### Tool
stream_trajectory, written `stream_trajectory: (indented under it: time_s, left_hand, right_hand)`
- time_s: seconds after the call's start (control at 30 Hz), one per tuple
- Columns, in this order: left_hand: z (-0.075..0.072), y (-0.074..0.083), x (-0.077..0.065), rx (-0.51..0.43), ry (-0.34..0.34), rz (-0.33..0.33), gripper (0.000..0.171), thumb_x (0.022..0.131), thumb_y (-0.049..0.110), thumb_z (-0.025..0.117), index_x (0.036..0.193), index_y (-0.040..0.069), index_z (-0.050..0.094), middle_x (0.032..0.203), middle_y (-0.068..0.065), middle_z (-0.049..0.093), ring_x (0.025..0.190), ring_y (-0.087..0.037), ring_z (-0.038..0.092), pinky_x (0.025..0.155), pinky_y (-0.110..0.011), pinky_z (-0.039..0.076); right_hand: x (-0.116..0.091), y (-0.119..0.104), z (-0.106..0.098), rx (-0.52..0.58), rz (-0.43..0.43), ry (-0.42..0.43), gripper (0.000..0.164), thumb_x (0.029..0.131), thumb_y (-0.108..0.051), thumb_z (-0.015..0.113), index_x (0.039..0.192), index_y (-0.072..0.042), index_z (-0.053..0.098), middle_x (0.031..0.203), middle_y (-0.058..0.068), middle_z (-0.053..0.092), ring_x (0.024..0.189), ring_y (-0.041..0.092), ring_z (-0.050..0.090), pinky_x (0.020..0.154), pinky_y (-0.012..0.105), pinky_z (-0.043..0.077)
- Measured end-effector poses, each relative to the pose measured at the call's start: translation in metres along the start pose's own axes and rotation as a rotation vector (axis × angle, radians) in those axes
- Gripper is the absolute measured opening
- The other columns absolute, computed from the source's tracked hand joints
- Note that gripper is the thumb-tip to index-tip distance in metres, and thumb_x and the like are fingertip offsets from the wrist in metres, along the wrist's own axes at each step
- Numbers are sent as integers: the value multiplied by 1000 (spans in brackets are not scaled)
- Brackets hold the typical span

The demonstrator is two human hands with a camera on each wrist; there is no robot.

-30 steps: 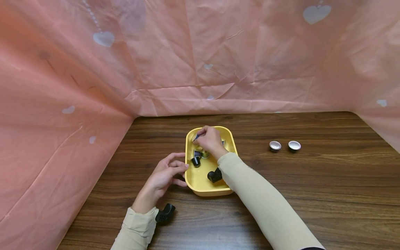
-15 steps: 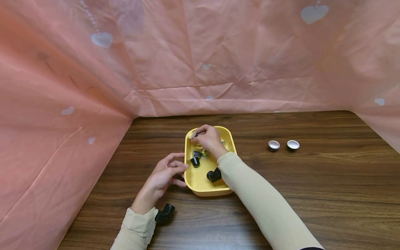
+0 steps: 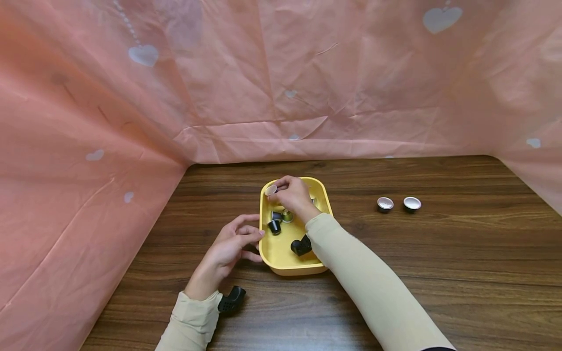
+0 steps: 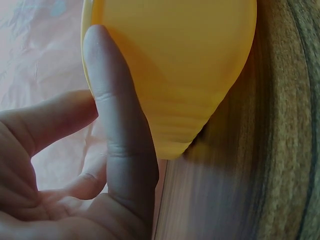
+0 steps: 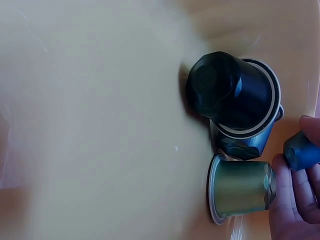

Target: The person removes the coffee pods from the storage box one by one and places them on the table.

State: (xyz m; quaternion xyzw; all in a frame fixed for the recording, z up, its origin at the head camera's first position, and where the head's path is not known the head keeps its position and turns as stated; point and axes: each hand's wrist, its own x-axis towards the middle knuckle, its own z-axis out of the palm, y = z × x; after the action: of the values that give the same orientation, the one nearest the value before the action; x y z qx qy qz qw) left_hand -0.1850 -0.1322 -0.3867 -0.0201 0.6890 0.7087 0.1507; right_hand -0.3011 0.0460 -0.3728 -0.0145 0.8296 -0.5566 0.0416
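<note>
My right hand (image 3: 293,195) reaches into the yellow tub (image 3: 300,268) and pinches a blue coffee capsule (image 5: 301,151) near the far left corner. In the head view its pale foil lid (image 3: 270,190) faces up and left. Below that hand, a black capsule (image 5: 235,95) lies on its side, partly over another dark capsule (image 5: 244,142). Beside them is a green-gold capsule (image 5: 240,187). My left hand (image 3: 228,243) rests against the tub's left side, fingers spread and gently bent, one fingertip (image 4: 97,37) at the rim. My right hand hides part of the tub's contents.
Two capsules, one with a pinkish lid (image 3: 385,204) and one with a silver lid (image 3: 412,204), stand foil up on the wooden table (image 3: 439,273) to the right. A pink curtain (image 3: 281,97) encloses the back and sides. Black wrist devices (image 3: 232,299) sit at both cuffs.
The blue capsule in my right hand has shifted slightly up and left and turned, so more of its foil lid shows. My left hand and the tub have stayed in place.
</note>
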Motion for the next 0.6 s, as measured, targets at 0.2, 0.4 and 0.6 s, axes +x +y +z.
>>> stream_trajectory:
  time_s: [0.2, 0.4, 0.6]
  left_hand:
    - [0, 0, 0, 1, 2, -1, 56, 101, 2, 66, 154, 0, 46, 100, -5, 69, 80, -17, 67, 62, -33, 67]
    - [-1, 0, 1, 2, -2, 2, 57, 101, 1, 66, 154, 0, 46, 99, -5, 70, 78, -16, 67, 62, -34, 67]
    - [0, 0, 0, 12, -6, 1, 56, 102, 1, 66, 154, 0, 46, 100, -6, 70, 79, -17, 66, 62, -34, 67]
  right_hand:
    - [1, 0, 1, 25, -21, -9, 34, 81, -12, 91, 111, -10, 75, 107, 7, 76, 93, 19, 67, 72, 23, 51]
    - [0, -3, 2, 77, -68, -23, 36, 81, -10, 91, 114, -11, 75, 109, 8, 79, 99, 20, 72, 79, 24, 55]
    - [0, -7, 3, 136, -117, 20, 38, 83, -8, 90, 118, -7, 74, 112, 11, 79, 104, 23, 75, 84, 25, 60]
